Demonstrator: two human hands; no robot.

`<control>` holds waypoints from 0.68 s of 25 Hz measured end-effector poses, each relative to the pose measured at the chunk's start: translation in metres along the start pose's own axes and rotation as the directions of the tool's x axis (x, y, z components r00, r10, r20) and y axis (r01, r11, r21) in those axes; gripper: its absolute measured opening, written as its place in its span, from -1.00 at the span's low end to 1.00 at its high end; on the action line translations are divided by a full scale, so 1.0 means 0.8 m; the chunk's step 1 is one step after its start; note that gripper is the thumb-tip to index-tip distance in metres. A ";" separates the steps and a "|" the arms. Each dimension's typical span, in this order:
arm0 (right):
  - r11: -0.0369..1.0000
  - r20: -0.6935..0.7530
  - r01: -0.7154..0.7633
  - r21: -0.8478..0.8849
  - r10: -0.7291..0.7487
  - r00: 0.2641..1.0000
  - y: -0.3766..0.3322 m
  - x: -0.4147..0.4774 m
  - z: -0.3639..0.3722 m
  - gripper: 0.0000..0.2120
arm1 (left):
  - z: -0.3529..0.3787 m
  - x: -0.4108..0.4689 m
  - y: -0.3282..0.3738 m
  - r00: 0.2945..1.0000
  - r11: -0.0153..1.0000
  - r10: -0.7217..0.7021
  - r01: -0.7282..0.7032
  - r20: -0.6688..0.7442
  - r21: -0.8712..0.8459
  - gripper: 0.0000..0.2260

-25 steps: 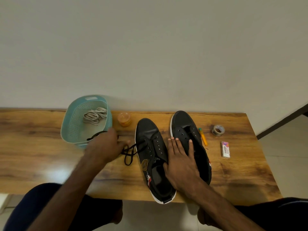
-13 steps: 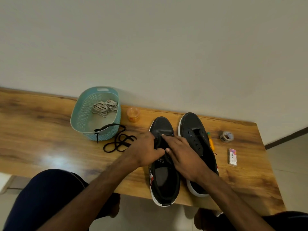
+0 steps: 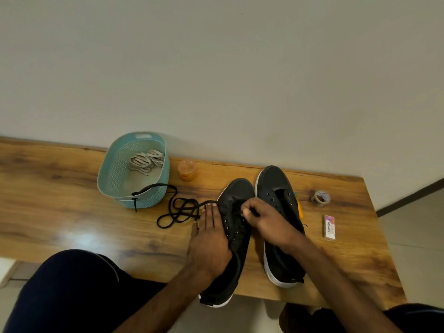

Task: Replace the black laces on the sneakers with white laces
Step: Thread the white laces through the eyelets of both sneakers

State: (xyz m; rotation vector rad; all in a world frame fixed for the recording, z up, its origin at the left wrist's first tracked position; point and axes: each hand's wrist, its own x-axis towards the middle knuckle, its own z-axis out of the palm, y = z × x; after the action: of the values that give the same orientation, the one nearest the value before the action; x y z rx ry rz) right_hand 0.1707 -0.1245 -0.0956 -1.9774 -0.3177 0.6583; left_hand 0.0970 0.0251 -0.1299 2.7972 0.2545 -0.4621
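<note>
Two black sneakers with white soles lie side by side on the wooden table (image 3: 72, 193), heels over its near edge. My left hand (image 3: 209, 239) rests flat, fingers straight, on the left sneaker (image 3: 237, 191). My right hand (image 3: 266, 222) reaches across from the right sneaker (image 3: 276, 179), its fingertips pinching the black lace at the left sneaker's front eyelets. The rest of that black lace (image 3: 177, 212) lies looped on the table, one end draped over the rim of the teal basket (image 3: 115, 169). White laces (image 3: 146, 161) sit bundled inside the basket. The right sneaker's eyelets are bare.
A small orange jar (image 3: 187, 169) stands between the basket and the sneakers. Right of the right sneaker are an orange pen (image 3: 299, 209), a tape roll (image 3: 320, 198) and a small eraser box (image 3: 330, 227). A plain wall runs behind the table.
My left hand left the lace by the basket and came to rest on the left sneaker. My right hand went from lying flat on the sneakers to pinching at the left sneaker's eyelets.
</note>
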 end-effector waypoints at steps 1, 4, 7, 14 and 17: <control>0.973 0.035 -0.035 0.230 0.028 0.999 -0.007 -0.003 -0.013 -0.73 | -0.002 0.003 -0.002 1.000 0.999 -0.001 0.001 -0.014 0.034 -0.22; 0.999 0.009 -0.026 0.038 0.026 1.000 -0.016 -0.010 -0.029 -0.57 | -0.013 0.013 -0.009 0.998 0.994 0.035 -0.029 -0.059 0.105 -0.24; 0.844 -0.069 -0.029 -0.535 -0.009 0.998 -0.011 -0.011 0.000 -0.68 | -0.017 0.015 -0.007 0.995 0.994 0.087 -0.084 -0.040 0.076 -0.26; 0.988 0.286 0.026 0.155 -0.070 0.956 -0.045 -0.037 -0.089 -0.75 | -0.012 0.018 -0.007 0.995 0.994 0.078 -0.073 -0.055 0.085 -0.23; 0.908 0.165 -0.091 -0.410 0.172 0.971 -0.036 -0.034 -0.084 -0.54 | -0.011 0.018 -0.007 0.994 0.992 0.093 -0.087 -0.057 0.093 -0.24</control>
State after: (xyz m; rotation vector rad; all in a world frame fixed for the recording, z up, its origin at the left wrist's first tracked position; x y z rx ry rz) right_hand 0.1885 -0.1738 -0.0375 -2.3435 -0.4725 0.9411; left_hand 0.1117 0.0345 -0.1282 2.9002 0.1226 -0.3759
